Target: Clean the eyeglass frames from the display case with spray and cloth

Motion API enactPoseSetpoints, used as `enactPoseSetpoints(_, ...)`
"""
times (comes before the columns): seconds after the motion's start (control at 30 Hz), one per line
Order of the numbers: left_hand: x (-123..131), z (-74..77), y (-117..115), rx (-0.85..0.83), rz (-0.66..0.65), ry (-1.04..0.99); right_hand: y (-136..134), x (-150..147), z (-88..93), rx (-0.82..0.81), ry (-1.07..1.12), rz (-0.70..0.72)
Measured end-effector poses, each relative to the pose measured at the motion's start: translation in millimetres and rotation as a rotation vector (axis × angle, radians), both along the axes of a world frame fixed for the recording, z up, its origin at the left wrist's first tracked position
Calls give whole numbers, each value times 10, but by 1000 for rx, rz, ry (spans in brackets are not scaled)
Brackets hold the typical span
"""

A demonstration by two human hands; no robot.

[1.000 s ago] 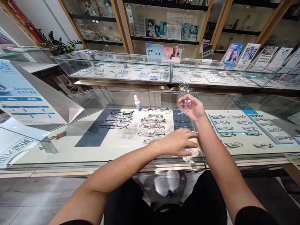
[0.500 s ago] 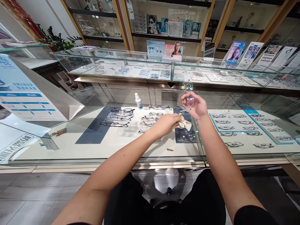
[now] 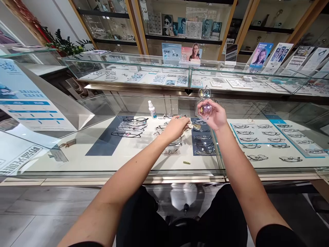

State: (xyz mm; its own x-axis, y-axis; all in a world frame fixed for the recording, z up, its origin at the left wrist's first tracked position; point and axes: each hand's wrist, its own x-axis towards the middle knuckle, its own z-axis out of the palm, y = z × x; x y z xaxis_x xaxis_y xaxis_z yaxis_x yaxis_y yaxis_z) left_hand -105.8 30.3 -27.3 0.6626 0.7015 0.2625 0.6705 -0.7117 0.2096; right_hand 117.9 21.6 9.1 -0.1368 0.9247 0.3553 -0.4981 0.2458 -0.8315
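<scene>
Above the glass counter, my right hand (image 3: 216, 115) is closed on a pair of eyeglasses (image 3: 205, 92). The glasses are turned on end, one round lens above the other, with reflections on both. Lower and to the left, my left hand (image 3: 178, 127) pinches a crumpled pale cleaning cloth (image 3: 191, 125), which sticks out from its fingertips toward the right. The cloth is apart from the glasses. Beyond my left hand stands a white spray bottle (image 3: 152, 110), upright. Beneath both hands several eyeglasses (image 3: 204, 138) lie in rows in the case; my left hand and arm cover some of them.
The glass-topped display counter (image 3: 144, 173) spans the front. A folded sign (image 3: 31, 99) stands at the left, and a small brown object (image 3: 68, 143) lies near it. Behind runs a second glass case (image 3: 123, 60) with upright cards. A plant (image 3: 60, 44) is at far left.
My left hand with the cloth has moved left, away from the eyeglasses. My right hand still holds the glasses, nearly in the same place. The view has shifted slightly.
</scene>
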Motion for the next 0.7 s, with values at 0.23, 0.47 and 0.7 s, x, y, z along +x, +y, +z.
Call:
enactPoseSetpoints(0.23,-8,-87,61,-5,-36,18,-32,-9,32,-36,-61,-42)
enactPoseSetpoints(0.47,30,-65,-13,-27,-149,-17,-41,-33,34,-33,-39,-35)
enactPoseSetpoints(0.7,-9,-68,15,-289,123,-660,-39,-16,24,-26,23,4)
